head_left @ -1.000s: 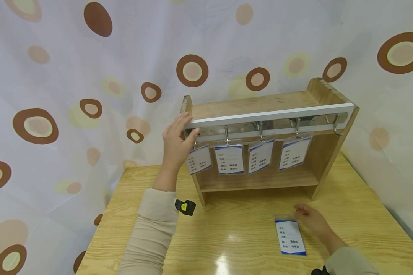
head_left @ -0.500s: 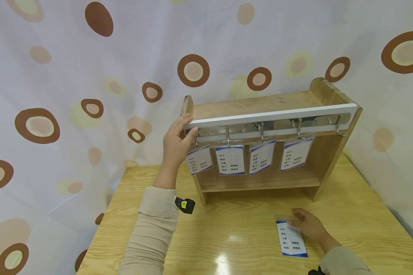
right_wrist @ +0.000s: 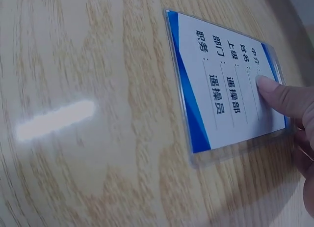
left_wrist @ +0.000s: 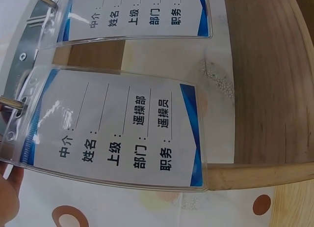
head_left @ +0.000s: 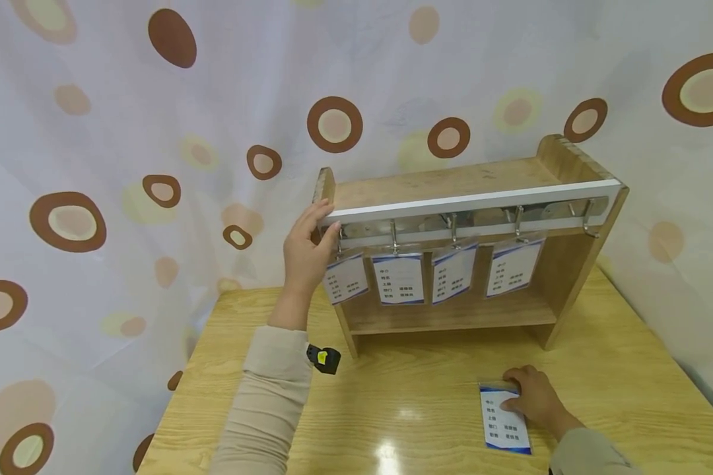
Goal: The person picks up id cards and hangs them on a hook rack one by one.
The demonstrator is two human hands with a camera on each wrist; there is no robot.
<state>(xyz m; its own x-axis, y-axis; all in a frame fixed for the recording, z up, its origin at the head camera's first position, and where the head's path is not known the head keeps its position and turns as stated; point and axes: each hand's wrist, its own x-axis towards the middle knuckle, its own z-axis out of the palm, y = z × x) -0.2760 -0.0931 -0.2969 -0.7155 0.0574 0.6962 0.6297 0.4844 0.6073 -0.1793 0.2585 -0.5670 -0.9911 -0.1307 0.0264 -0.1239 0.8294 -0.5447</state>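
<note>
My left hand (head_left: 305, 254) holds the upper left corner of a small wooden shelf (head_left: 451, 323), fingers over the top edge and thumb on the front. Close by the thumb, a plastic-sleeved name badge (left_wrist: 117, 128) hangs from a metal hook (left_wrist: 11, 103). On the table, my right hand (head_left: 535, 399) has another name badge (head_left: 502, 425) between thumb and fingers. In the right wrist view the thumb (right_wrist: 279, 94) presses on the printed face, while the other fingers curl at the badge's edge, partly hidden.
Several badges, such as one in the middle (head_left: 399, 280), hang from the hook rail. The rightmost hook (head_left: 589, 221) carries no badge. The shelf stands on a wooden table (head_left: 416, 396) before a spotted curtain (head_left: 214, 99).
My right hand has moved from beside the badge onto it, its thumb now on the printed face. The left hand stays on the shelf corner.
</note>
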